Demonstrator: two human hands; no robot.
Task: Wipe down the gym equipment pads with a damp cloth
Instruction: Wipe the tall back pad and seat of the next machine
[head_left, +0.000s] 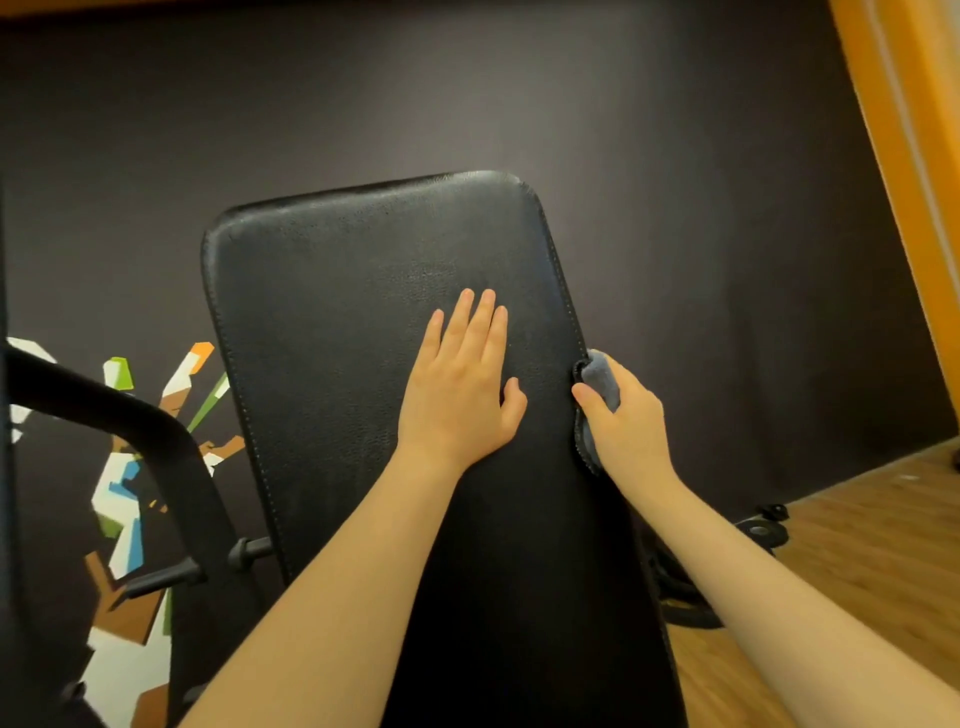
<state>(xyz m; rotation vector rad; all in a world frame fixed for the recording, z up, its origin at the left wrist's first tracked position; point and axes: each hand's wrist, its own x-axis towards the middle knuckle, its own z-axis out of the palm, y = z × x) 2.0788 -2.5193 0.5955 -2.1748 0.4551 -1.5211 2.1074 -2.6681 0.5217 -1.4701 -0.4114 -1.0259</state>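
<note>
A long black leather bench pad (332, 332) fills the middle of the view, tilted up toward the wall. My left hand (460, 382) lies flat on the pad's upper middle, fingers straight and together. My right hand (626, 415) grips a grey-blue cloth (602, 374) against the pad's right side edge, thumb on the top surface, fingers wrapped over the side. Part of the cloth hangs below the palm; most of it is hidden by the hand.
A black metal frame arm (104, 410) curves at the left, with a bolt and knob (244, 553) under the pad. The dark wall (675, 208) with a colourful mural stands behind. A wooden floor (857, 545) and black base parts lie at the right.
</note>
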